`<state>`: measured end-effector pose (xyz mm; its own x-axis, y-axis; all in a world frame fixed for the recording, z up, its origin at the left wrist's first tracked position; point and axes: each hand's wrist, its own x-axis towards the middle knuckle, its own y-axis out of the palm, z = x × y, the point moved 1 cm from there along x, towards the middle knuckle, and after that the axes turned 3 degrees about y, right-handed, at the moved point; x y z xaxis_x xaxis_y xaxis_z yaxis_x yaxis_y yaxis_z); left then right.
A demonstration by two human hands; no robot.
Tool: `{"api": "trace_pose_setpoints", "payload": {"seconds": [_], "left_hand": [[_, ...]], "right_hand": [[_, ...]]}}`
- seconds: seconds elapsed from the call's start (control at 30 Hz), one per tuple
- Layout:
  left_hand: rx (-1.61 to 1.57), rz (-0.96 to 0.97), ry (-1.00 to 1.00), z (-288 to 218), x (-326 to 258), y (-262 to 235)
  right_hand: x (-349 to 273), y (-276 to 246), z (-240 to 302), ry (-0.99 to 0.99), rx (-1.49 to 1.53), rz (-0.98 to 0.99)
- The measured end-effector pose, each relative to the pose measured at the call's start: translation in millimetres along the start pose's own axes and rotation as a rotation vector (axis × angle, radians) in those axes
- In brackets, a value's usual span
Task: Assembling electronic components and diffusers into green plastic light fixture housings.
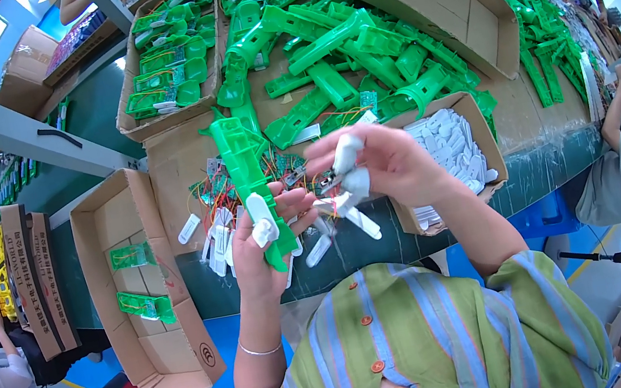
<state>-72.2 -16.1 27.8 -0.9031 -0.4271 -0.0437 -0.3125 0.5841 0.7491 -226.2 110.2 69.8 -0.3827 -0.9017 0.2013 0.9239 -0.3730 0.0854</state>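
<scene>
Your left hand (267,239) holds the long green piece (247,173) standing up, above the bench (539,170). Your right hand (384,164) pinches small white parts (348,166) just to its right, close by.

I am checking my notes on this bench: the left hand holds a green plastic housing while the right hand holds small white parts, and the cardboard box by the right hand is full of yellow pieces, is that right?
Not quite: the head view shows the cardboard box by the right hand full of white pieces, not yellow. The rest stands: the left hand holds the green plastic housing, the right small white parts.
</scene>
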Motion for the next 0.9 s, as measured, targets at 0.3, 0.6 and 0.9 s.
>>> {"api": "trace_pose_setpoints", "payload": {"seconds": [0.3,0.6,0.9], "left_hand": [[0.041,-0.131,0.134,-6.0,-6.7,-11.7],[0.1,0.018,0.222,-27.9,-3.9,2.4],[0.32,-0.022,0.293,-17.0,-11.9,17.5]], "right_hand": [[42.8,-4.2,8.0,-0.043,0.067,-0.112],[42.3,18.7,13.8,0.066,-0.536,0.183],[35.3,26.1,-2.5,0.212,-0.48,0.149]]}}
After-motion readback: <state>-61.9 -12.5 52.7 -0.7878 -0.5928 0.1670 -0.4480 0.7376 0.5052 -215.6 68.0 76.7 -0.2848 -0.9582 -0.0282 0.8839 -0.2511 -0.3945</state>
